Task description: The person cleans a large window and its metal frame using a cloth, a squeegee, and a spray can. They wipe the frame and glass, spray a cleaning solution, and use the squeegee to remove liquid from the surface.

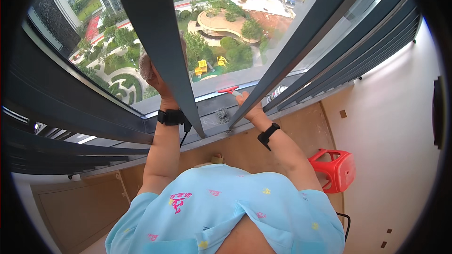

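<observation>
My left hand (161, 85) reaches between the dark metal bars with a greyish-brown cloth (145, 66) in its grip, raised before the window glass (226, 56). A bar hides part of that hand, and whether the cloth touches the glass is unclear. Lower on the right, my right hand (250, 107) holds a small scraper (229, 90) with a red head and a pale handle. The scraper's head is at the bottom edge of the window frame. Between the hands, a tangle of grey steel wool (222, 115) lies on the sill (208, 121).
Upright bars (155, 35) stand between my body and the glass. A spray can (277, 93) bearing writing sits on the sill behind bars at right. A red plastic stool (344, 171) is on the floor at right. Outside, far below, lies a garden.
</observation>
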Demonstrator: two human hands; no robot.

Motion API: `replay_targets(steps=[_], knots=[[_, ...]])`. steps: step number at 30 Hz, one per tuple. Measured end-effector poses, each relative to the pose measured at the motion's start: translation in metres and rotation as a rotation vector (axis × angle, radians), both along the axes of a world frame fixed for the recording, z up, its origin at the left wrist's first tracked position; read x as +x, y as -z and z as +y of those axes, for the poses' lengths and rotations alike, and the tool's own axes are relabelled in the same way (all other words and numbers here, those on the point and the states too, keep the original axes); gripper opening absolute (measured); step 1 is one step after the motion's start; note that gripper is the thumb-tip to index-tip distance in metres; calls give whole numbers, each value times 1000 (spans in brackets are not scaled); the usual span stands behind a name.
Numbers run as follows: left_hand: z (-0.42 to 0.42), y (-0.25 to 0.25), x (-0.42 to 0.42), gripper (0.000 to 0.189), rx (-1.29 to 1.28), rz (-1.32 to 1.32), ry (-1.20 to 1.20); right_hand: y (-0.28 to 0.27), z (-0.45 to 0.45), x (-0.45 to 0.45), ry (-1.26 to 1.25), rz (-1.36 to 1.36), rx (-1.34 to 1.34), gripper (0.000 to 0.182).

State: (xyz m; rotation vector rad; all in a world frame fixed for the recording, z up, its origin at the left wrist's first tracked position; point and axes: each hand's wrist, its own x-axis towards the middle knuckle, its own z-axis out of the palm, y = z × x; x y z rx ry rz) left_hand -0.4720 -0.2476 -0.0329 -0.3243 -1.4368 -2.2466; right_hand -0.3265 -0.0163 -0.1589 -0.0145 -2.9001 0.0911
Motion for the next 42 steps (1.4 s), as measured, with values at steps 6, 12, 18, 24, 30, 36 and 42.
replay_targets(steps=[6, 12, 18, 24, 30, 36, 42], knots=[[-25, 39, -14, 43, -726, 105, -514, -169, -17, 42, -29, 244, -25, 22], [4, 2, 16, 33, -75, 127, -109, -247, -34, 68, 91, 532, -272, 25], [34, -90, 15, 20, -361, 833, -166, -186, -4, 146, 162, 524, -1202, 25], [90, -206, -29, 20, -651, 1246, -288, -178, 28, 226, 72, 507, -1371, 29], [146, -145, -48, 31, -1137, 1459, 124, -136, 42, 333, 222, 629, -1526, 37], [159, 46, -23, 37, -1700, 964, 860, -95, 28, 372, 576, 746, -1615, 37], [62, 190, -29, 51, -1728, 362, 1246, -98, 17, 379, 824, 696, -1561, 34]])
